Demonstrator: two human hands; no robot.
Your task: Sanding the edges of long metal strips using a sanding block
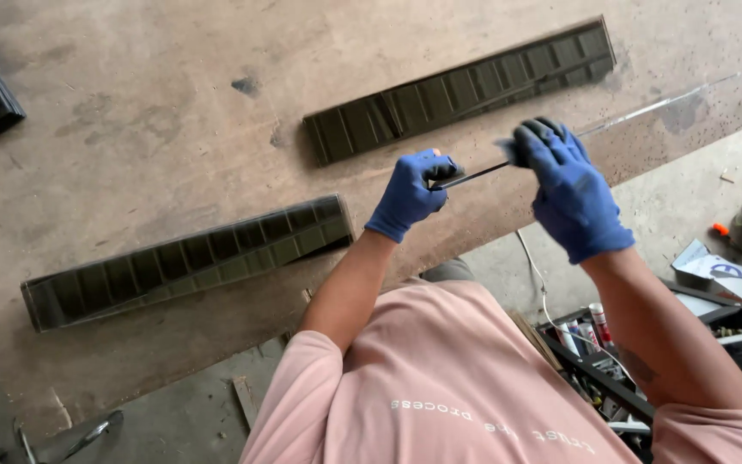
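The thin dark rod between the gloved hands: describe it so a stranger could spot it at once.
Start at the big brown worktable, where two long dark ribbed panels lie. Just below the upper panel, two blue-gloved hands meet; the left hand and right hand hold the thin dark rod between them. Unlike the wide panels, it is slim and held in the air.

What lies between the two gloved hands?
In the head view, a thin dark rod spans the gap between the left hand and the right hand; both grip it, above the brown worktable.
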